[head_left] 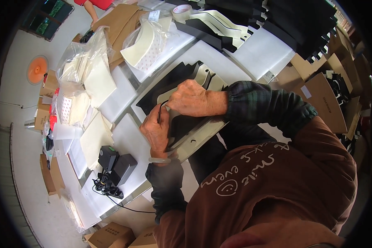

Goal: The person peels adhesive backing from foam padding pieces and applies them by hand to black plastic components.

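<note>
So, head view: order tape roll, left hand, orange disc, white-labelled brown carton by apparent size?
1. White-labelled brown carton
2. Left hand
3. Orange disc
4. Tape roll
Apparent size only; true sizes unsure.

Pale wall (68,29), dark-framed window (47,17) with greenery outside, light floor (35,206), white worktable (130,134), cardboard boxes (111,236) below

head cam = left fisheye of the head-worn pair | looking down at left hand (155,129) and right hand (189,99) over the worktable (130,134), pretty close, roughly mid-frame | crazy wide tho: catches wearer's own brown sweatshirt (301,177) lower right, window (46,18) way off top left
</note>
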The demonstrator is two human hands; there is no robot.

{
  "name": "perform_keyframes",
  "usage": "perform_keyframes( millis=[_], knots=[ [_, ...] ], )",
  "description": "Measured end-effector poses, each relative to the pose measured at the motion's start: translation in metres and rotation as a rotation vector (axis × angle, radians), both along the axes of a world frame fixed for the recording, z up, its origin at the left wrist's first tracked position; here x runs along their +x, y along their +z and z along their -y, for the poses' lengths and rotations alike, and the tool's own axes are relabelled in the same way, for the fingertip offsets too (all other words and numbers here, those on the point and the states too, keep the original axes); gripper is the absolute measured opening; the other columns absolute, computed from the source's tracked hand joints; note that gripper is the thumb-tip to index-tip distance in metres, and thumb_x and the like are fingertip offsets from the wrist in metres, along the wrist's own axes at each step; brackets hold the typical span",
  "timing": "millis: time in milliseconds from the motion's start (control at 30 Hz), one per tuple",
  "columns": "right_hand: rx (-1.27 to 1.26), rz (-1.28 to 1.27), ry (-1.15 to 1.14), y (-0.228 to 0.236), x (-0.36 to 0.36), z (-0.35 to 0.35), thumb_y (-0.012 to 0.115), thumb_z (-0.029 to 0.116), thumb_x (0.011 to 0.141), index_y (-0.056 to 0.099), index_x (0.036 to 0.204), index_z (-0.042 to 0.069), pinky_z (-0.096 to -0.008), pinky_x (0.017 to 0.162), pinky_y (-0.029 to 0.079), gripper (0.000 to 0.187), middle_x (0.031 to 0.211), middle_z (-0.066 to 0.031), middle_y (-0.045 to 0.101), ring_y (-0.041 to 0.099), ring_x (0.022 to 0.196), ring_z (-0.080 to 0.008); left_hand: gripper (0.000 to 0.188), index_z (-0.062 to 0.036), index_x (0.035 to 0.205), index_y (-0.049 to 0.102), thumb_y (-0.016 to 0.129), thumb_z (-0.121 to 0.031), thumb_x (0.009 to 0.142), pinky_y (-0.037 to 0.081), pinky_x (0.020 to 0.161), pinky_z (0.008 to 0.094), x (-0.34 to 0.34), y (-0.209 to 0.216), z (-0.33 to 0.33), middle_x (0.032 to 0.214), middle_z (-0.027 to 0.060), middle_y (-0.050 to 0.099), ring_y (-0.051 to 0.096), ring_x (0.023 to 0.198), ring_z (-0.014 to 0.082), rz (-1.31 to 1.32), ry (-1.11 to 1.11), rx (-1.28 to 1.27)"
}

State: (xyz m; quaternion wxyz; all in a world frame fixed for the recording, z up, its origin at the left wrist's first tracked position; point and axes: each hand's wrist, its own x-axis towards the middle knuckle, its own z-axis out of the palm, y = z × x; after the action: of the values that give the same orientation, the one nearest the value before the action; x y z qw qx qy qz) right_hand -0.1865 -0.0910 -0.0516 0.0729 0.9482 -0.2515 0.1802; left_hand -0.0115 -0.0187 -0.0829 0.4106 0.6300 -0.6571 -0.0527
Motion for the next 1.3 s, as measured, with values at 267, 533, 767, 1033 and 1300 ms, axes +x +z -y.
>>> perform_keyframes(
  millis=[267,533,767,1033,1300],
  knots=[
    [0.008,0.005,-0.008,-0.003,0.002,-0.001,0.067,0.017,0.072,0.073,0.076,0.011,-0.0384,0.05,0.052,0.009,0.07,-0.0049,0.069,0.071,0.065,-0.026,0.015,-0.0047,0.102,0.072,0.069,-0.014,0.091,0.054,0.064,0.0429,-0.001,-0.003,-0.001,0.082,0.0179,0.071,0.069,0.072,0.0357,0.123,-0.006,-0.126],
    [-0.004,-0.016,-0.008,0.0,0.003,-0.004,0.067,0.016,0.071,0.074,0.077,0.012,-0.0367,0.049,0.052,0.01,0.07,-0.0051,0.07,0.071,0.065,-0.0241,0.014,-0.0044,0.101,0.071,0.069,-0.014,0.091,0.054,0.065,0.043,-0.001,-0.004,-0.001,0.083,0.0178,0.07,0.069,0.074,0.0365,0.1,-0.01,-0.123],
    [0.003,0.004,-0.065,0.0,-0.005,-0.005,0.069,0.025,0.081,0.073,0.078,0.009,-0.0381,0.051,0.052,0.017,0.067,-0.0074,0.068,0.071,0.064,-0.0274,0.013,-0.0058,0.1,0.071,0.068,-0.015,0.092,0.054,0.066,0.0436,-0.005,0.002,-0.001,0.086,0.0178,0.071,0.069,0.077,0.0379,0.027,0.015,-0.017],
    [0.08,0.236,-0.104,-0.007,-0.037,-0.015,0.072,0.024,0.081,0.067,0.079,0.007,-0.0406,0.075,0.051,0.018,0.082,-0.0073,0.064,0.068,0.082,-0.0263,0.02,-0.0022,0.108,0.074,0.072,-0.014,0.091,0.053,0.065,0.0331,-0.001,-0.005,0.002,0.086,0.0184,0.073,0.065,0.067,0.0188,0.017,0.007,-0.096],
    [0.119,0.214,-0.294,-0.007,-0.037,-0.018,0.073,0.021,0.08,0.067,0.083,0.007,-0.0413,0.086,0.045,0.015,0.083,-0.0062,0.064,0.066,0.085,-0.0254,0.027,0.0003,0.11,0.073,0.073,-0.02,0.092,0.049,0.062,0.0303,-0.005,0.011,0.0,0.08,0.0132,0.072,0.057,0.064,0.014,-0.056,-0.004,0.079]
  ],
)
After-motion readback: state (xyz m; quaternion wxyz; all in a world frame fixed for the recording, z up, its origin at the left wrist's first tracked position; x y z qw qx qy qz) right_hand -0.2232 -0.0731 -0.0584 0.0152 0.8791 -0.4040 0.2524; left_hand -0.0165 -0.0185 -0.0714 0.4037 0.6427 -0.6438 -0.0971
